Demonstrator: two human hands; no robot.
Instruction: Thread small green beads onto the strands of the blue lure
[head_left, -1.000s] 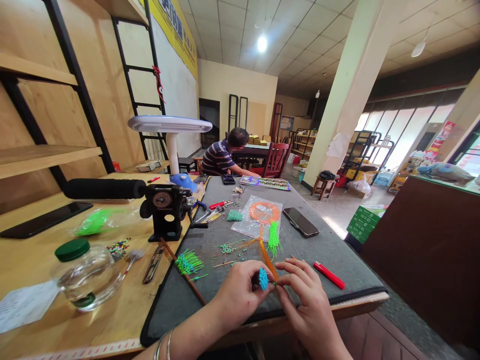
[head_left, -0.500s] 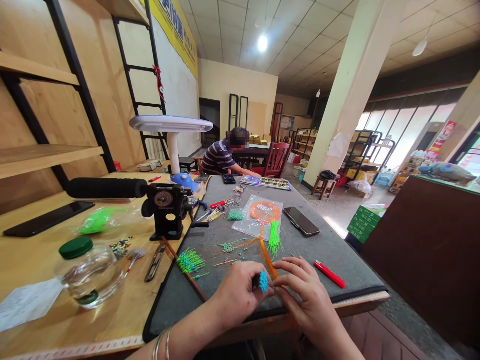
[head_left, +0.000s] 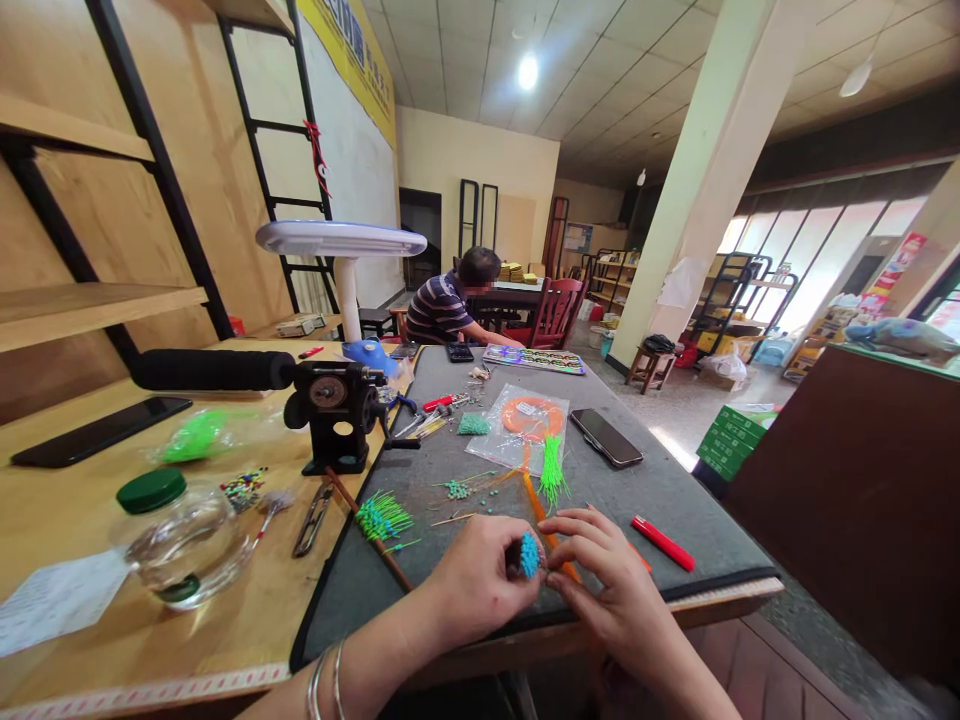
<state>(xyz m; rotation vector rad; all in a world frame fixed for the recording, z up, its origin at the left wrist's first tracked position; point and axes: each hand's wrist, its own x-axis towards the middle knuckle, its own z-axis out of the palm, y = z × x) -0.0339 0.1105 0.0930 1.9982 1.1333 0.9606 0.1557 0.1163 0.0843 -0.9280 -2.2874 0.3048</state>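
Visibly, the left hand (head_left: 484, 585) is curled closed, its grip firm around a compact bundle of thin stems with bright blue tips (head_left: 529, 556); the tips face up out of the fist, above the near edge of the grey cloth mat (head_left: 352, 610). The right hand (head_left: 611, 570) is just beside it, thumb and forefinger brought close together at the left fingertips, remaining fingers loosely bent; whether its grip has hold of anything cannot be determined.

A flat band of orange strands (head_left: 535, 500) runs along the mat and passes behind the right fingers. Beyond it, a sheaf of fluorescent green strands (head_left: 553, 470) lies partly over a clear plastic bag (head_left: 491, 452) containing an orange coil (head_left: 514, 430). A black smartphone (head_left: 607, 437) lies right of the bag; a red cylindrical pen (head_left: 664, 543) lies right of the right hand.

Left of the hands, loose turquoise beads (head_left: 456, 490) and a pile of green stems with blue tips (head_left: 382, 517) are noted, the latter near a slender brown rod (head_left: 390, 565). On the wooden tabletop (head_left: 240, 625) stand a black metal crank device (head_left: 334, 425) and a clear jar with a green lid (head_left: 180, 560).
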